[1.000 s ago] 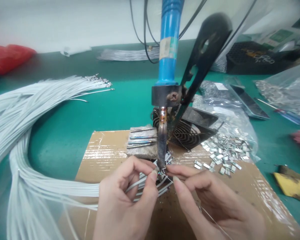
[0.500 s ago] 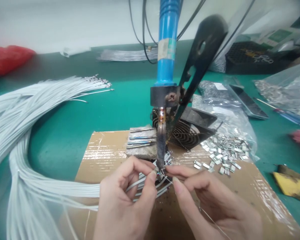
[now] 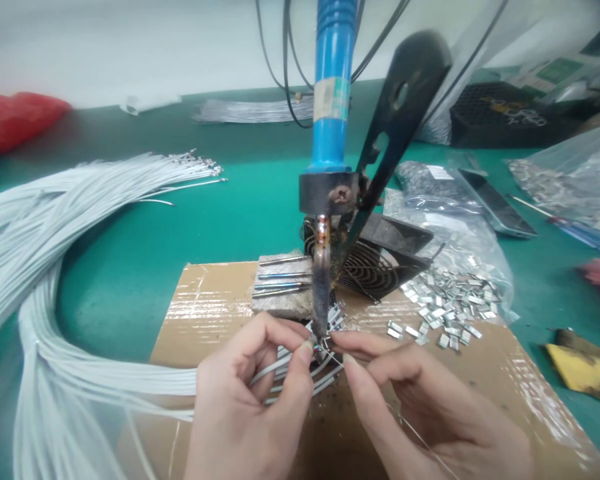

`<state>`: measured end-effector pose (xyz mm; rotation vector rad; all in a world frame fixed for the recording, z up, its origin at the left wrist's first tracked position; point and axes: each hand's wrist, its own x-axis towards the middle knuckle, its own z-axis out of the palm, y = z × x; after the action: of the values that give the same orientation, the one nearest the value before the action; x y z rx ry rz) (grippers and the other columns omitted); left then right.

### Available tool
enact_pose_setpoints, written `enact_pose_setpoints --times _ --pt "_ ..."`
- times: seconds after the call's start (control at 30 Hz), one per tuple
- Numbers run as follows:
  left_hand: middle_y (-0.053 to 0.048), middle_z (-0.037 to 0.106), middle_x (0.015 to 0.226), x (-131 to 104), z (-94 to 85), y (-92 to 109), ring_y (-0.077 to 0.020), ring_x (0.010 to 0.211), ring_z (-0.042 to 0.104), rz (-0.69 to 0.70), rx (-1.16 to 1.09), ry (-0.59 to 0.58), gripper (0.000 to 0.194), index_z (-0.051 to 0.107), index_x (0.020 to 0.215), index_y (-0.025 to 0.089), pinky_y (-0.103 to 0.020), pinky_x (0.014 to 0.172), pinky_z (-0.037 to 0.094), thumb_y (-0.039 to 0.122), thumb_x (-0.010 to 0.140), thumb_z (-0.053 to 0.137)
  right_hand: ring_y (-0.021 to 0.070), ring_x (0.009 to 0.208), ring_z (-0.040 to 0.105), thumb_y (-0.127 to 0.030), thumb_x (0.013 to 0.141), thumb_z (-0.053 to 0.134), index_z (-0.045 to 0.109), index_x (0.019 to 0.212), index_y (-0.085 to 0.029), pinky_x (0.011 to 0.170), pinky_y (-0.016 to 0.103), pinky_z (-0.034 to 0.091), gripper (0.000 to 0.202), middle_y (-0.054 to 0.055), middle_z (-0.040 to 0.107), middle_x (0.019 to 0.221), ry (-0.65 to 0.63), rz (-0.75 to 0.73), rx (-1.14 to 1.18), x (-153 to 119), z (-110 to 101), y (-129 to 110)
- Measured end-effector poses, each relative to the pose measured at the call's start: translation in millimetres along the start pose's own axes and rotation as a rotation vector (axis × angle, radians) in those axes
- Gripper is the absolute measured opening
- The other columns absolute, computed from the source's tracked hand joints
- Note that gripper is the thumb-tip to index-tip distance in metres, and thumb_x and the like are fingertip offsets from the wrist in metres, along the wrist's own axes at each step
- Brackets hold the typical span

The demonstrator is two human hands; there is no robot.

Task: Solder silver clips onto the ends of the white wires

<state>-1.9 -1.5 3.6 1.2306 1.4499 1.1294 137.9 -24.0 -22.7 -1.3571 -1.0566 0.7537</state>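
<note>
Head camera view: almost nothing has changed since a second ago; both hands stay pinched together under the tip of the blue-handled soldering iron (image 3: 325, 200), which has drifted slightly left in the frame. Left hand (image 3: 250, 407) curls in from below, thumb and forefinger closed on a white wire (image 3: 280, 363) from the bundle (image 3: 55, 220) looping over the tabletop's left side. Right hand (image 3: 430, 407) mirrors it, fingers closed on a thin strand (image 3: 415, 433). Where the fingertips meet, the tiny part is too small to make out. Both wrists are cut off by the lower edge. Loose metal clips (image 3: 450, 303) lie on the cardboard sheet (image 3: 205, 300).
</note>
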Motion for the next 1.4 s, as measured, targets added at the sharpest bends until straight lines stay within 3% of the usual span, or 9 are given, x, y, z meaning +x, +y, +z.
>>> enact_pose_setpoints --times 0.13,0.5,0.67,0.8,0.93,1.07,1.2,1.4 --pt "0.004 0.085 0.087 -0.5 -1.8 -0.9 -0.0082 0.078 0.083 -0.015 0.013 -0.004 0.021 0.074 0.076 0.024 -0.005 0.072 0.06 0.01 0.09 0.072 0.0069 0.08 0.082 -0.022 0.09 0.077 0.067 0.07 -0.028 0.08 0.007 0.059 0.023 -0.009 0.087 0.096 0.02 -0.002 -0.013 -0.6 1.5 -1.8" --pt "0.004 0.085 0.087 3.1 3.1 -1.6 -0.0087 0.079 0.082 -0.023 0.023 -0.002 0.02 0.073 0.076 0.024 -0.006 0.071 0.06 0.009 0.089 0.072 0.0074 0.081 0.083 -0.023 0.09 0.079 0.068 0.071 -0.029 0.08 0.007 0.059 0.023 -0.009 0.087 0.096 0.02 -0.001 -0.019 -2.8 1.1 -1.2" --pt "0.005 0.084 0.08 1.7 8.4 5.6 -0.0078 0.074 0.081 -0.042 -0.007 0.039 0.018 0.074 0.071 0.024 -0.005 0.068 0.059 0.01 0.083 0.076 0.0094 0.08 0.084 -0.021 0.089 0.08 0.069 0.072 -0.028 0.078 0.009 0.061 0.022 -0.008 0.087 0.098 0.021 -0.003 -0.017 -2.3 0.4 -0.8" --pt "0.005 0.082 0.078 -0.9 13.9 13.5 -0.0077 0.073 0.078 -0.103 -0.053 0.158 0.018 0.073 0.067 0.024 -0.005 0.068 0.058 0.012 0.081 0.075 0.0119 0.082 0.085 -0.024 0.089 0.082 0.07 0.072 -0.027 0.079 0.011 0.061 0.022 -0.003 0.087 0.098 0.011 0.007 0.002 -2.3 0.4 -0.5" --pt "0.004 0.082 0.077 -1.4 15.4 15.2 -0.0098 0.072 0.079 -0.107 -0.063 0.117 0.016 0.074 0.067 0.024 -0.008 0.066 0.06 0.012 0.077 0.078 0.0103 0.08 0.083 -0.022 0.089 0.082 0.07 0.071 -0.027 0.079 0.01 0.06 0.022 -0.004 0.087 0.098 0.028 0.009 0.015 -2.0 2.5 -2.4" --pt "0.005 0.079 0.076 -1.0 14.7 13.6 -0.0094 0.072 0.077 -0.123 -0.07 0.179 0.016 0.073 0.067 0.024 -0.008 0.066 0.059 0.014 0.079 0.076 0.0087 0.078 0.082 -0.022 0.09 0.079 0.067 0.069 -0.027 0.08 0.009 0.059 0.025 -0.006 0.087 0.096 0.046 0.014 0.019 -1.6 4.8 -5.9" --pt "0.003 0.079 0.078 -0.3 13.3 12.3 -0.0104 0.074 0.079 -0.146 -0.051 0.113 0.014 0.074 0.067 0.024 -0.009 0.067 0.06 0.014 0.076 0.079 0.0095 0.079 0.081 -0.025 0.089 0.081 0.067 0.066 -0.028 0.08 0.01 0.058 0.027 -0.006 0.087 0.092 0.067 0.036 0.02 -1.3 6.4 -7.8" --pt "0.005 0.077 0.075 -3.0 18.4 15.5 -0.0083 0.073 0.076 -0.136 -0.076 0.175 0.017 0.072 0.065 0.024 -0.006 0.067 0.058 0.014 0.079 0.076 0.0087 0.081 0.082 -0.026 0.088 0.083 0.067 0.066 -0.028 0.084 0.008 0.057 0.026 -0.008 0.086 0.092 0.067 0.049 0.018 -0.9 5.4 -5.9"
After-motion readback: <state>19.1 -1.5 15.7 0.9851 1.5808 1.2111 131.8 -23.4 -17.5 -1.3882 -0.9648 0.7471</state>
